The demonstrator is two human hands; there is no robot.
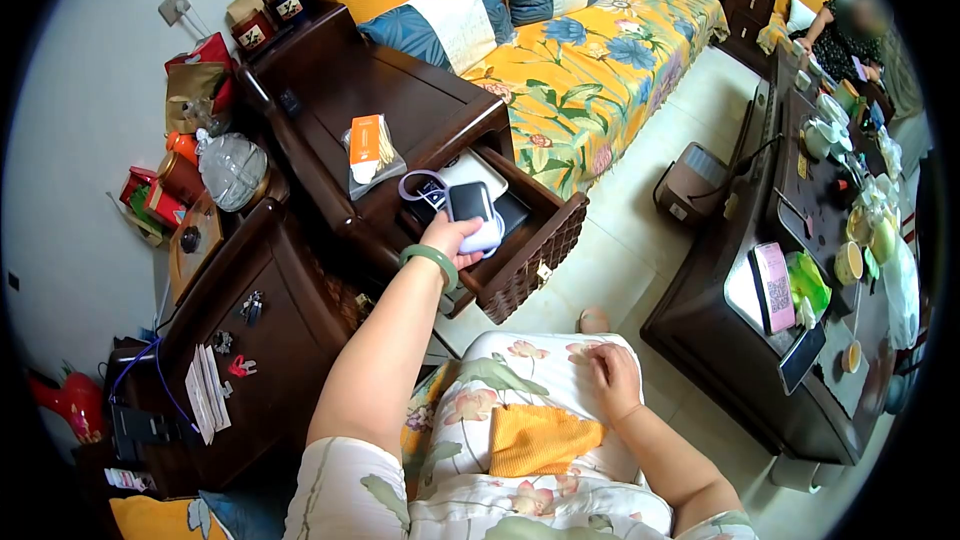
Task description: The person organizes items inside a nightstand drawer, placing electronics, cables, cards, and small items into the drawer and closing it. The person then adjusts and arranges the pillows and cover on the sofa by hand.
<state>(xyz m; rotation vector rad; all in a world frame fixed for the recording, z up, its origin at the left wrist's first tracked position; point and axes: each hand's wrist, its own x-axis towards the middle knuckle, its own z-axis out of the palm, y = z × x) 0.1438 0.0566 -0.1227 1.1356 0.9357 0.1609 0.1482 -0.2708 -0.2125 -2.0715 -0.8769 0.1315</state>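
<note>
My left hand (452, 237), with a green bangle at the wrist, is closed around a pale lavender device with a dark face (470, 202). It is over the open drawer (535, 255) of the dark wooden side table. A lavender loop (418, 183) curves beside the device; whether the two are joined I cannot tell. Behind it in the drawer lie a white flat item (478, 168) and a dark flat item (513, 212), partly hidden. On my thigh rests my right hand (612, 382), empty, fingers loosely bent. An orange ribbed cloth (540, 440) lies across my lap.
An orange-and-white box (370, 145) sits on the side table. Right of me, a long dark tea table (700, 340) carries a pink card (772, 285), a phone (802, 358) and cups. A flowered sofa (600, 70) is ahead. Another person (850, 35) sits at the far right.
</note>
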